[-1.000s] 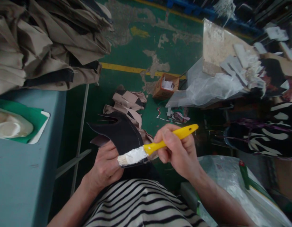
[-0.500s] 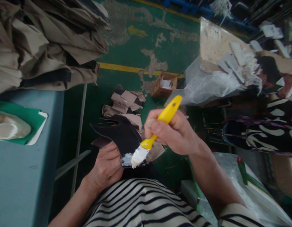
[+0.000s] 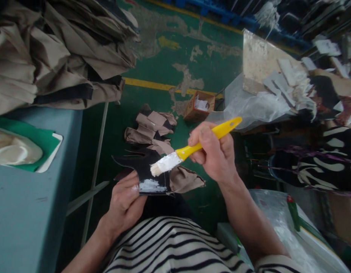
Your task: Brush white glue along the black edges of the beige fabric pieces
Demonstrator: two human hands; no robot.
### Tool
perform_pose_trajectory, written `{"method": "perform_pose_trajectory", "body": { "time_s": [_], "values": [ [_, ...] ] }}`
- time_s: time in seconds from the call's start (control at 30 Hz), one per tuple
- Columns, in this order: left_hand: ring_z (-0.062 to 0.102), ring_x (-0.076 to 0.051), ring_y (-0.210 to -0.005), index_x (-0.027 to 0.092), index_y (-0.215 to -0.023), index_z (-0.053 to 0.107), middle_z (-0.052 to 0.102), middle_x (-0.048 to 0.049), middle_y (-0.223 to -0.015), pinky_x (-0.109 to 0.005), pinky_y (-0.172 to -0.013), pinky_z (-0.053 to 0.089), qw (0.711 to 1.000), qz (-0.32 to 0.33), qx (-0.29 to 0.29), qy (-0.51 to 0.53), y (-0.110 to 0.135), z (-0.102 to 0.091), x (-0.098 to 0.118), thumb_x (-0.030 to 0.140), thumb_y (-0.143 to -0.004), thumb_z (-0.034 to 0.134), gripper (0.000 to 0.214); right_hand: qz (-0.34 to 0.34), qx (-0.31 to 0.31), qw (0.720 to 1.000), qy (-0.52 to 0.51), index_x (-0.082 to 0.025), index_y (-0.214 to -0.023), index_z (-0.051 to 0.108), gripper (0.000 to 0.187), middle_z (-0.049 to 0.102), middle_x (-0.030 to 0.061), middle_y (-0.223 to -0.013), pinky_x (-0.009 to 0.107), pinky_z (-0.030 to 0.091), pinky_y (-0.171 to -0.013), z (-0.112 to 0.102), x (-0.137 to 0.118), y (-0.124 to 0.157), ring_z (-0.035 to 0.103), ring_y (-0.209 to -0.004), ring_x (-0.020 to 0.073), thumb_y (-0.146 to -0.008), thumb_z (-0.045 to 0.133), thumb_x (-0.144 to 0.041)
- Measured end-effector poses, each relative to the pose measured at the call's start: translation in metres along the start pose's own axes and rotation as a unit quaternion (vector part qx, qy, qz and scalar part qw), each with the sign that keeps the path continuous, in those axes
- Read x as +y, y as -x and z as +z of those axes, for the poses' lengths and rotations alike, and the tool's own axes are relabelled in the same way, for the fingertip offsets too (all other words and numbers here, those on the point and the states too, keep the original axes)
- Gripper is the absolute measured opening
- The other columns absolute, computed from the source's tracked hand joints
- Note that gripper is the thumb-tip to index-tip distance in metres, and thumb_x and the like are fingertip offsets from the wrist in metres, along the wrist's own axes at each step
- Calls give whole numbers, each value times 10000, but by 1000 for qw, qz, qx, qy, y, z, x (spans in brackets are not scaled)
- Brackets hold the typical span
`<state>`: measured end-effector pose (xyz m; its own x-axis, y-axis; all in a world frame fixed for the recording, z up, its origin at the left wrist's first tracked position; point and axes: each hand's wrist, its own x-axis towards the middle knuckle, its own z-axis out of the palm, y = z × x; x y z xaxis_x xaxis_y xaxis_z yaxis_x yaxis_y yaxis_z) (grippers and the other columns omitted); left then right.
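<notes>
My left hand (image 3: 124, 199) is closed on the left edge of a black shoe-upper-like piece (image 3: 147, 161) with a forked far end and a stitched seam. A white smear (image 3: 152, 185) spans its near edge. My right hand (image 3: 216, 153) grips a paintbrush (image 3: 221, 131) by its yellow handle, thumb on top. White paste coats the ferrule, and the bristles point left over the middle of the black piece; whether they touch it I cannot tell. Beside the piece, a beige-brown cloth flap (image 3: 186, 179) sticks out on the right, its attachment hidden.
Beige-and-black pieces (image 3: 151, 127) lie lower down ahead, near a small carton (image 3: 199, 106). On my left is a blue-grey table (image 3: 18, 212) with a cloth heap (image 3: 64, 57) and a plastic container (image 3: 16, 148). A cluttered board (image 3: 257, 60) stands right.
My right hand has moved up and right, lifting the bristles off the near edge. The brush lies flatter, and the white smear is exposed across more of that edge. My left hand still holds the piece.
</notes>
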<state>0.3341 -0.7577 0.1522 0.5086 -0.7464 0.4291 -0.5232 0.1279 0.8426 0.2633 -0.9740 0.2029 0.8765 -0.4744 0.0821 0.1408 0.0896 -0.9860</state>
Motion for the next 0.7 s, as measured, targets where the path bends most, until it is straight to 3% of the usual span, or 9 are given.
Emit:
{"method": "perform_pose_trajectory", "body": {
  "time_s": [0.17,0.27,0.4,0.6,0.7],
  "values": [
    [465,-104,-519,190,-702,627,540,39,-605,-230,-499,359,989,-141,8,43,-18,-5,2,15,-920,543,292,-55,111,992,35,-215,-821,691,339,485,-82,-533,188,352,-418,-11,-5,14,432,-407,64,-1042,656,-470],
    [535,-126,-571,182,-718,743,588,29,-604,-223,-545,417,961,-262,20,86,-34,-10,0,101,-906,571,267,-83,104,990,43,-220,-832,694,328,492,-80,-516,192,360,-418,-9,-11,21,431,-396,71,-1058,630,-450],
    [659,-172,-706,206,-800,851,745,7,-725,-260,-733,551,928,-332,24,169,-55,-17,0,158,-852,630,232,-112,83,988,69,-210,-874,706,294,580,-64,-559,172,414,-434,0,-1,23,518,-429,71,-1074,614,-406],
    [699,-187,-673,212,-780,866,776,3,-675,-263,-712,589,836,-421,29,351,-69,-8,20,181,-711,772,121,-191,170,956,144,-206,-886,675,306,592,-69,-552,189,470,-469,6,18,14,555,-436,83,-1096,555,-394],
    [675,-157,-606,207,-819,868,768,10,-659,-244,-682,590,796,-439,45,414,-69,2,29,206,-689,837,134,-218,166,945,180,-211,-921,678,269,616,-67,-586,190,473,-469,4,15,14,589,-455,86,-1097,550,-368]
  ]
}}
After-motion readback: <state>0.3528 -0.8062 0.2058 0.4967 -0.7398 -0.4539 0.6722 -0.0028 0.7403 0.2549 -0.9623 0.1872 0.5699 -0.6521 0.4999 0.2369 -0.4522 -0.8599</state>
